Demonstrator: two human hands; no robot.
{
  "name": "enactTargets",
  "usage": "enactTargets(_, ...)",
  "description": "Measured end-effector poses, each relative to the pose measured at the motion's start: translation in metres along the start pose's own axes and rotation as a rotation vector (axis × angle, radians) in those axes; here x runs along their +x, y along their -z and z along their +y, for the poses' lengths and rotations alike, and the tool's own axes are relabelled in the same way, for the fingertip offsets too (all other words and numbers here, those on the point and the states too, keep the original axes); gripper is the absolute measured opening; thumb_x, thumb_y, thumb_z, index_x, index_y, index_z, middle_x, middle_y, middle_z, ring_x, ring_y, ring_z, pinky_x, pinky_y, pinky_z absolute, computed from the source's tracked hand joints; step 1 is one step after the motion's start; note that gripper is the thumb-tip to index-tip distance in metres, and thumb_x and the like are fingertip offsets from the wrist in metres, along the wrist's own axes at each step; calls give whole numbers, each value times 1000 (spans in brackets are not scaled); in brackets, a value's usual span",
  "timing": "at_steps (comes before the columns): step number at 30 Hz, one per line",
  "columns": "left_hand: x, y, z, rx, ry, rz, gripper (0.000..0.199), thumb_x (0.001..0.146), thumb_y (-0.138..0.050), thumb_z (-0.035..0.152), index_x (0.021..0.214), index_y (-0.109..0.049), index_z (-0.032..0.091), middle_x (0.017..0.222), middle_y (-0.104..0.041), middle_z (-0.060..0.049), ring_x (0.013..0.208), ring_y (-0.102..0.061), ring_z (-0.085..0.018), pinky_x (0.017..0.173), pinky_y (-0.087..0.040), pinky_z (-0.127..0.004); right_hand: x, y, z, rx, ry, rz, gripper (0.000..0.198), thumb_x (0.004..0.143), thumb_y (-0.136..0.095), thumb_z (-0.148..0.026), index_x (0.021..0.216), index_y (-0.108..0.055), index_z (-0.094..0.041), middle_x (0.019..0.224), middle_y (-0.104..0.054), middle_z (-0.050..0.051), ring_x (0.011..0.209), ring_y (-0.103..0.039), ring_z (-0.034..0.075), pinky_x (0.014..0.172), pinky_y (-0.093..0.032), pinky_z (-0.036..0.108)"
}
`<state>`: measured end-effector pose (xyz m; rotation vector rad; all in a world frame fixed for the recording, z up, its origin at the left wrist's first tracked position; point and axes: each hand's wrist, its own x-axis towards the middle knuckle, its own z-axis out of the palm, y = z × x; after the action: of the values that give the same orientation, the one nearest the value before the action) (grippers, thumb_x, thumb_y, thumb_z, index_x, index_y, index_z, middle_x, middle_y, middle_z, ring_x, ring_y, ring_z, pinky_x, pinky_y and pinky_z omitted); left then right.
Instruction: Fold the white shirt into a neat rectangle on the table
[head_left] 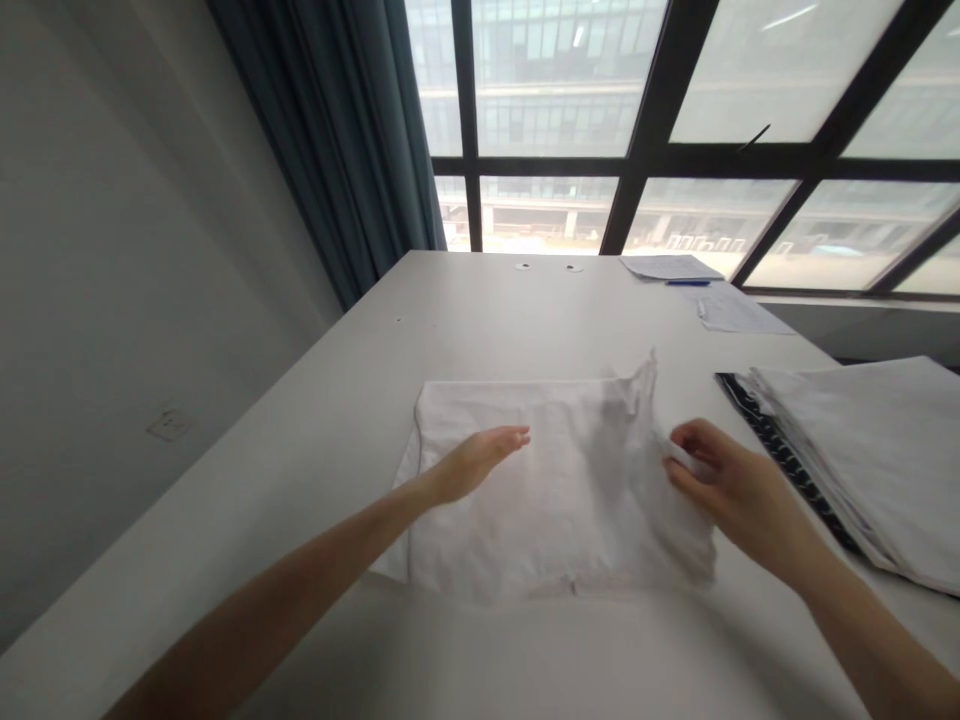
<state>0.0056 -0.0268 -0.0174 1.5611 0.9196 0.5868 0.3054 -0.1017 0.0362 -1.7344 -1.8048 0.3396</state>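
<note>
A white cloth point(517, 520), partly folded, lies on the white table in front of me. Its right side is lifted, with the edge standing up in a crumpled ridge. My right hand point(720, 480) pinches that raised right edge between thumb and fingers. Over the left half of the cloth is my left hand point(480, 462), its fingers stretched out flat and pointing right, holding nothing. Whether the left hand touches the cloth I cannot tell. A lower layer of the cloth shows past the left edge.
A stack of white cloths point(892, 450) lies at the right on a black patterned piece point(787, 465). Papers point(667, 267) and a blue pen point(688, 283) are at the far right of the table point(465, 320). A blue curtain point(345, 130) and windows stand behind.
</note>
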Motion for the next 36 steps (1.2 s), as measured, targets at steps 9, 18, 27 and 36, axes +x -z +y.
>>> enactTargets(9,71,-12,37,-620,130,62,60,79,-60,61,114,-61,13,101,-71,-14,83,-69,-22,70,-56,-31,-3,-57,-83,21,346,-251,20,76,-45,-9,90,-47,-23,78,-62,0,63,-56,14,59,-38,24)
enactTargets(18,56,31,45,-564,161,277,36,65,-69,7,102,-65,6,85,-74,-13,78,-71,-25,73,-58,-35,-7,-33,-81,357,342,-364,19,95,-46,-37,107,-54,-23,105,-67,4,91,-64,16,80,-48,28)
enactTargets(27,-8,90,15,-434,236,462,42,70,-70,20,110,-64,9,87,-74,-13,88,-70,-33,77,-59,-44,-16,-55,-53,257,540,-508,33,97,-44,-35,126,-54,-22,133,-57,9,131,-42,19,108,-37,38)
enactTargets(36,-18,90,-39,-494,330,527,36,69,-72,17,102,-60,11,86,-73,-11,70,-70,-23,67,-59,-37,-29,-83,-66,23,706,-640,69,84,-55,-58,142,-40,-24,153,-32,8,145,-9,29,116,-9,51)
